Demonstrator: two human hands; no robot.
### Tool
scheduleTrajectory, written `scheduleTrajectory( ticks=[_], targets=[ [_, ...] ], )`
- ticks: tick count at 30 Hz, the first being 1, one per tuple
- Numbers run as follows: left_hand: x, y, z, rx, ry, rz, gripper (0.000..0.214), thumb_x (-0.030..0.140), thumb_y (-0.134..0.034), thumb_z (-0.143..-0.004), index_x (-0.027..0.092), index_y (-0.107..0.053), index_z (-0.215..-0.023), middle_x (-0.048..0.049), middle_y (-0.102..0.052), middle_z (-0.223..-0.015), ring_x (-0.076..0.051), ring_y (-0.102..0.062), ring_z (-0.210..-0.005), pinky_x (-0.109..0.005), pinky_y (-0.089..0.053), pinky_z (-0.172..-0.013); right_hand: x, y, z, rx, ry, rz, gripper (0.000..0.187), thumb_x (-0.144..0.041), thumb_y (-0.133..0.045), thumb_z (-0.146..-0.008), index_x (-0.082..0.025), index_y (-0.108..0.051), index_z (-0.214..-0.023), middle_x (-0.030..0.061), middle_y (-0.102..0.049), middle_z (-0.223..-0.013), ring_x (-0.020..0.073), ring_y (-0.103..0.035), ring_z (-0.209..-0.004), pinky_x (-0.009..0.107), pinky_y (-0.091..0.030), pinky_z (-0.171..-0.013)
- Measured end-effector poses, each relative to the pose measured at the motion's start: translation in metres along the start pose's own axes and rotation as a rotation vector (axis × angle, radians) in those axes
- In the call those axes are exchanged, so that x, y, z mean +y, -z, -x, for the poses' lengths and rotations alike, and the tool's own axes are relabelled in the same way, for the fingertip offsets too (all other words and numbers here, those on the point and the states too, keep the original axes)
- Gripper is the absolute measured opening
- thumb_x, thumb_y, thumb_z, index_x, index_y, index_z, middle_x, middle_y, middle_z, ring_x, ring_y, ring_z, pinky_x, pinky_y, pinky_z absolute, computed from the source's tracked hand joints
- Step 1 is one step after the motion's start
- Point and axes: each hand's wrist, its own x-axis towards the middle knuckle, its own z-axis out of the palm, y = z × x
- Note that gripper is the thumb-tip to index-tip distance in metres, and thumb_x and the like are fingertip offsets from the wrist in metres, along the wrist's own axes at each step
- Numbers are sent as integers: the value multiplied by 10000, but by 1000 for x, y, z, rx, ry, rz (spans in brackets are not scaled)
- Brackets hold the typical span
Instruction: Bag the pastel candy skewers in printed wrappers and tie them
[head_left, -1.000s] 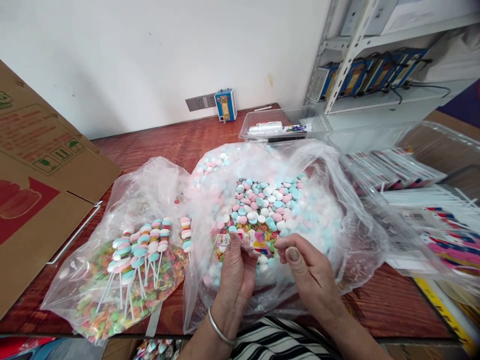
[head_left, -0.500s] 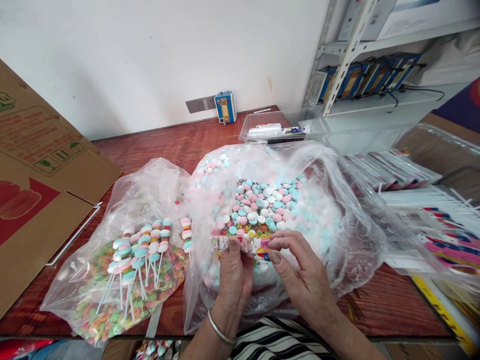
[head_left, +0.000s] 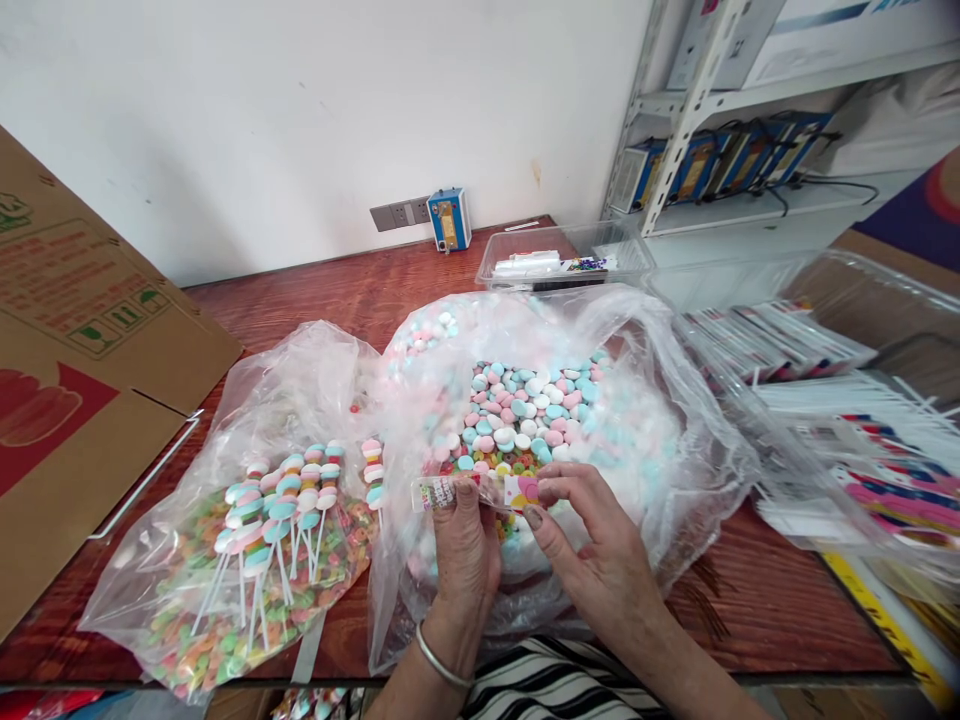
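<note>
A slim clear plastic packet with printed ends [head_left: 431, 494] lies across both hands above an opened bag of candies. My left hand [head_left: 469, 550] is closed on its middle, thumb on top. The fingertips and thumb of my right hand [head_left: 592, 540] are closed at its pink-and-yellow end. Beneath the hands, pink, white and blue round candies [head_left: 525, 400] fill the large clear bag [head_left: 675, 340], with gummy rings [head_left: 506, 464] at the near side. On the left, several candy skewers on white sticks [head_left: 281, 500] rest on a bag of gummy rings [head_left: 210, 650].
A cardboard box [head_left: 90, 350] stands at the left. Behind the candy bag is a clear tray [head_left: 630, 250] near a small blue device [head_left: 448, 220]. At the right, a clear bin [head_left: 840, 262] holds packaging and white sticks. A metal shelf [head_left: 694, 120] rises at the back right.
The packet has shifted slightly left and its left end shows more fully. Both hands remain at it, with my right thumb moved a little left. The camera view has shifted slightly.
</note>
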Motion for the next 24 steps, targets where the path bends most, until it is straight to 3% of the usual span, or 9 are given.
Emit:
scheduleTrajectory(
  ticks=[4, 8, 16, 21, 24],
  targets=[
    [-1, -2, 4, -46, -44, -76, 306, 386, -848, -637, 214, -606, -710, 61, -569, -665, -89, -527, -625, -210, -471, -669, 3, -5, 0, -72, -62, -128, 145, -216, -587, -917, -252, -650, -1043, 68, -583, -1188, 210, -568, -1140, 368, -474, -984],
    [2, -1, 4, -163, 123, -78, 249, 322, -815, -700, 186, -662, -843, 23, -616, -737, -92, -561, -662, -200, -473, -637, 6, -6, -2, -106, -100, -220, 162, -220, -547, -950, -272, -687, -1013, 47, -606, -1185, 192, -582, -1149, 360, -472, -1008],
    [7, 5, 3, -269, 431, 87, 154, 221, -779, -759, 142, -655, -804, -5, -630, -829, -98, -598, -764, -194, -504, -680, 12, 3, -3, -21, 144, 267, 105, -229, -613, -901, -190, -679, -974, 131, -654, -1187, 277, -608, -1109, 463, -487, -928],
    [5, 8, 3, -251, 513, 110, 187, 159, -811, -714, 132, -680, -846, 1, -646, -813, -88, -612, -752, -173, -508, -672, 3, 4, -4, -69, 178, 246, 28, -218, -627, -886, -207, -652, -893, 98, -689, -1111, 253, -630, -1059, 433, -508, -893],
    [3, 9, 0, -182, 540, 151, 222, 142, -832, -680, 132, -691, -851, 1, -669, -791, -88, -622, -718, -185, -521, -677, -2, 6, -4, -51, 147, 227, 28, -236, -648, -866, -213, -638, -877, 97, -682, -1098, 259, -634, -1048, 438, -518, -881]
  ],
)
